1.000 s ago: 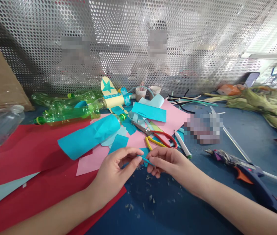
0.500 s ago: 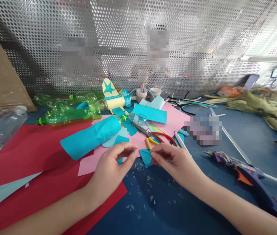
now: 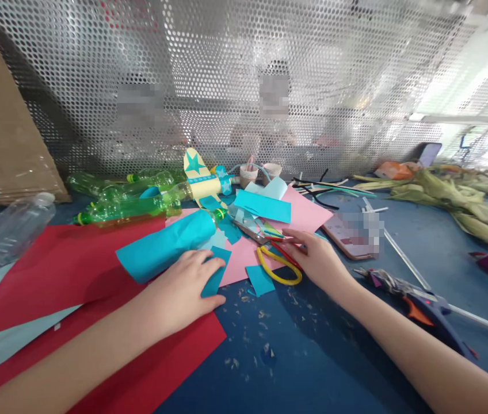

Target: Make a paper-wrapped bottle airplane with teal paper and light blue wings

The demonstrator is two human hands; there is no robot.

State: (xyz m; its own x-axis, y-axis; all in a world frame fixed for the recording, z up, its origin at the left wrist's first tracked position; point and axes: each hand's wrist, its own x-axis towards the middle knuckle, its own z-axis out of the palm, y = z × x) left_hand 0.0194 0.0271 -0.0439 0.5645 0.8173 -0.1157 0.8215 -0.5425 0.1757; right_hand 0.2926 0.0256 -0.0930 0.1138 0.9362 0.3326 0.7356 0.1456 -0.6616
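My left hand (image 3: pixel 181 290) rests at the edge of the red paper (image 3: pixel 54 270), fingers curled over a small turquoise paper piece (image 3: pixel 214 277) with the thumb beneath it. My right hand (image 3: pixel 315 256) reaches over the pink paper (image 3: pixel 307 210) and closes on the red handle of the scissors (image 3: pixel 279 270), whose yellow loop lies free beside the palm. A second turquoise scrap (image 3: pixel 260 280) lies on the blue table between the hands. A rolled turquoise sheet (image 3: pixel 164 246) sits just beyond my left hand.
Green bottles (image 3: pixel 127 207), a clear bottle (image 3: pixel 11 230) and a yellow paper plane (image 3: pixel 203 179) lie at the back left. A glue gun (image 3: pixel 416 299) and a phone (image 3: pixel 347 238) lie right; husks (image 3: pixel 464 195) farther right. A perforated metal screen (image 3: pixel 227 69) closes the back.
Both hands let go of the thin turquoise strip and parted. My left hand dropped onto a turquoise piece; my right hand moved forward onto the scissors.
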